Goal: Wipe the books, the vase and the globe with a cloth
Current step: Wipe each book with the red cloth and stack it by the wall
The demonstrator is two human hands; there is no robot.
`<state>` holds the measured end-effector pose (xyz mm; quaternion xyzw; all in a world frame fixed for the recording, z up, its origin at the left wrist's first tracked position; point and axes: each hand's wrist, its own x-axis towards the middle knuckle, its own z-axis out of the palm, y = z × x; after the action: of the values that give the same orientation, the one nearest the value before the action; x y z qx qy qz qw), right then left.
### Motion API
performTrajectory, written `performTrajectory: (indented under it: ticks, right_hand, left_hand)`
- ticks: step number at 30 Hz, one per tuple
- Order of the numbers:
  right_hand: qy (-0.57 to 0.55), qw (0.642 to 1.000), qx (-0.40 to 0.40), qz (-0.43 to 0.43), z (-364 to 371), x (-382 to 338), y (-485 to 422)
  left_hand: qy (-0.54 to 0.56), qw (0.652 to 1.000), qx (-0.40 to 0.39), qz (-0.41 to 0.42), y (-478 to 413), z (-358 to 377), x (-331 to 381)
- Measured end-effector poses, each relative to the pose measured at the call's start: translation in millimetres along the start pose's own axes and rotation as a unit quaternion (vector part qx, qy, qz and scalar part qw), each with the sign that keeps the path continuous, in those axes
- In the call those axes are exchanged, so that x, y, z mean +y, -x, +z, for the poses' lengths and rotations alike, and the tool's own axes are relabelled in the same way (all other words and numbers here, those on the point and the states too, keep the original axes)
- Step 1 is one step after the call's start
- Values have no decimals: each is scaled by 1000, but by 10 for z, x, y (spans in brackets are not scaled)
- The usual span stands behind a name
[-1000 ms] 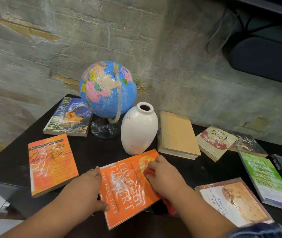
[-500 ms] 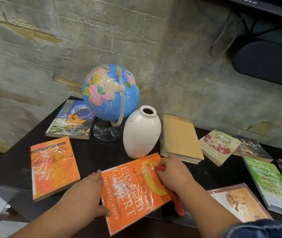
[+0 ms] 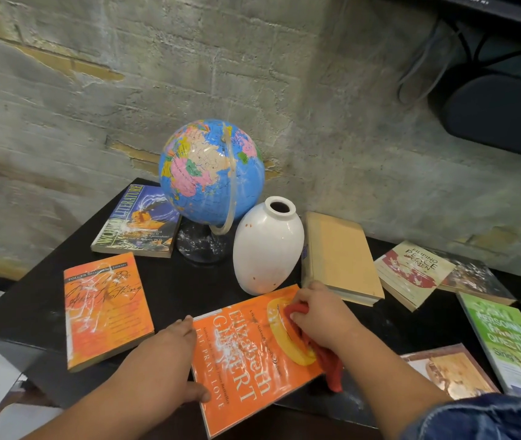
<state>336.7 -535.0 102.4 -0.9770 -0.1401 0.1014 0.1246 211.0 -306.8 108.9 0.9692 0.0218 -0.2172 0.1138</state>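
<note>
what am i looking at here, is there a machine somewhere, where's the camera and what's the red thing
There is no machine here. These are a person's two bare hands, filmed by one camera worn on the head, looking forward and down, so both arms enter from the bottom edge. A black table against a rough wall holds a globe, a white vase and several books lying flat. The left hand rests on the edge of an orange book, likely to steady it. The right hand grips the red cloth and presses it on that book's cover.
</note>
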Motion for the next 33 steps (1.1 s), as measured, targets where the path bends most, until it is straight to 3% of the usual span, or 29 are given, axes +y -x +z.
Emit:
performTrajectory:
  ticks: [4, 8, 10, 15, 21, 26, 30, 33]
  right_hand:
    - [23, 999, 33, 17, 16, -106, -87]
    - [7, 999, 1, -47, 59, -123, -61]
    - [-8, 999, -4, -32, 10, -57, -74]
    - [-23, 997, 68, 9, 75, -162, -177]
    - [-62, 996, -19, -62, 88, -59, 37]
    - [-44, 998, 30, -29, 123, -132, 34]
    - [-49, 996, -20, -66, 118, -169, 99]
    - [-37, 999, 19, -19, 98, -203, 61]
  left_hand:
    - [3, 1000, 1, -1, -2, 7, 1]
    - [1, 1000, 2, -1, 1, 8, -15]
    - [3, 1000, 2, -1, -3, 9, -9]
    - [6, 1000, 4, -6, -7, 23, -1]
    - [2, 1000, 7, 0, -8, 27, -8]
    - [4, 1000, 9, 2, 4, 28, -14]
    - [4, 1000, 12, 3, 3, 33, -13]
    - [2, 1000, 11, 2, 1, 38, -10]
